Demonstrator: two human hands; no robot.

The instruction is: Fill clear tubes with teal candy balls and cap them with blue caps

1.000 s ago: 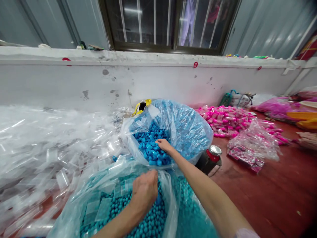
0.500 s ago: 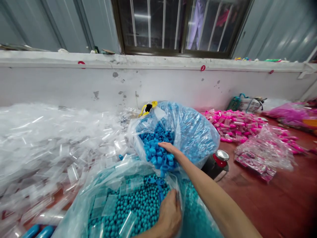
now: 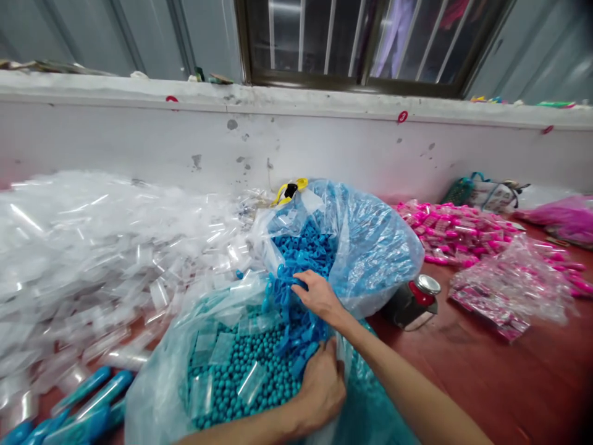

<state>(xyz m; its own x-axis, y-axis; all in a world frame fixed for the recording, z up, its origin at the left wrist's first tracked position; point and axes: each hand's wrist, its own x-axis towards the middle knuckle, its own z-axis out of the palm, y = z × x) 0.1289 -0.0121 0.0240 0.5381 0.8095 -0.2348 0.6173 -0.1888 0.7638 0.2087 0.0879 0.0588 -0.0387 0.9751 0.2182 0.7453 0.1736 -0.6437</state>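
Observation:
My right hand (image 3: 319, 298) reaches over the mouth of a clear bag of small blue plastic pieces (image 3: 306, 244), its fingers stretched out on the pieces. A blurred stream of them lies between this bag and the nearer clear plastic bag (image 3: 155, 377), which holds teal beads (image 3: 245, 358). My left hand (image 3: 323, 380) is closed on the nearer bag's right rim, its fingertips partly hidden. Blue pieces lie on the beads beside it. Several clear plastic sleeves (image 3: 252, 382) rest on the beads too.
A large heap of clear plastic sleeves (image 3: 92, 247) spreads to the left, with blue tubes (image 3: 102, 395) in front. Right of the bags stand a dark container with a silver lid (image 3: 427, 284), a pink pile (image 3: 458, 228) and a clear bag (image 3: 519, 278). A white wall (image 3: 324, 142) runs behind.
Blue pieces have slid from the far bag onto the teal beads. My right hand has moved slightly lower with them, while my left hand stays at the near bag's rim. The view has shifted.

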